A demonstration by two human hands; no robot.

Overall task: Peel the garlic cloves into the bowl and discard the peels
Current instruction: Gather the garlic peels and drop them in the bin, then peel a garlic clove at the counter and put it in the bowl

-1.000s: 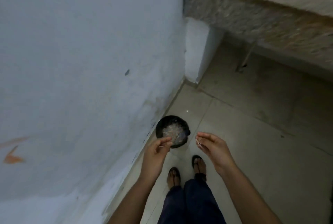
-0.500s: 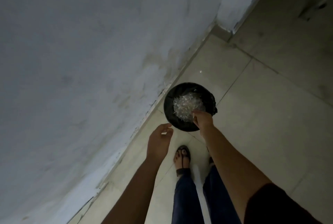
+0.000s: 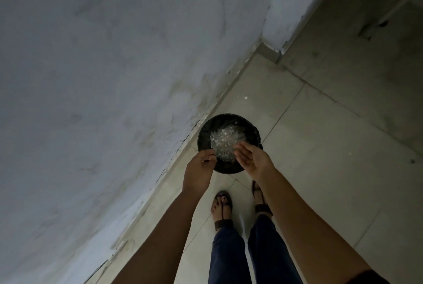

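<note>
Two hands over a black bin of garlic peels, on the floor by the wall.

The pale peels (image 3: 225, 140) lie heaped in the black bin (image 3: 206, 127), which stands on the tiled floor (image 3: 320, 146) close against the foot of the wall (image 3: 103, 77); the hands hide part of its near rim. The right hand (image 3: 253, 160) is spread, fingers straight, palm turned left, over the bin's near right side. The left hand (image 3: 200, 167), near it but apart, has its fingers curled inward at the near left rim; in the dim light I cannot tell whether it pinches anything. The person's sandalled feet (image 3: 222, 206) stand just short of the bin, the right one partly hidden behind the forearm. Bare tiles run to the right and beyond, up to a jutting wall corner.
</note>
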